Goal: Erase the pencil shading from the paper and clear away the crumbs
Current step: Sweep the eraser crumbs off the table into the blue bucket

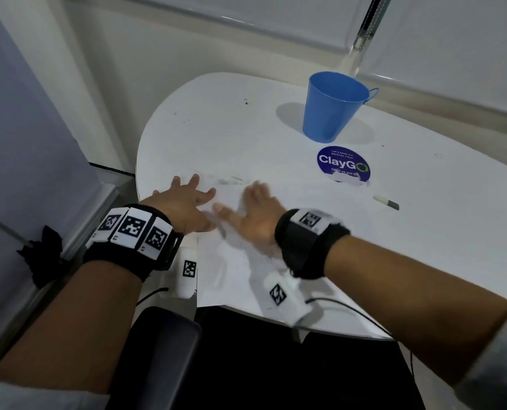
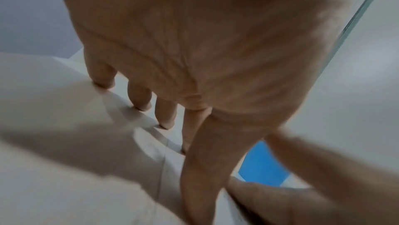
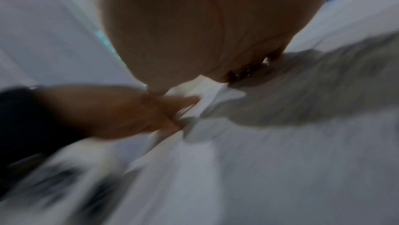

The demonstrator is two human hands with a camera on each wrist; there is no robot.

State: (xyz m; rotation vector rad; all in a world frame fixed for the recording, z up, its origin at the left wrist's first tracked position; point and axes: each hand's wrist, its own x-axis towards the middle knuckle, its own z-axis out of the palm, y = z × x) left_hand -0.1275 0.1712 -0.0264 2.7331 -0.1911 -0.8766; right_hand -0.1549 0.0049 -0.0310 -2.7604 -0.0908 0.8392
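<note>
our left hand [image 1: 184,202] lies flat with fingers spread, pinning the white sheet of paper [image 1: 231,261] at the near edge of the white rounded table [image 1: 216,128]. our right hand [image 1: 255,214] is also flat and straight-fingered on the sheet, blurred, holding nothing. faint grey pencil shading [image 1: 228,181] shows just past the fingertips. the white-and-grey eraser stick [image 1: 387,202] lies untouched, well to the right. a blue plastic bucket [image 1: 333,106] stands far back. judgement: crumb brushing is in hand; next calls for light sweeps toward the edge without creasing the sheet, or fetching the eraser for the remaining grey.
</note>
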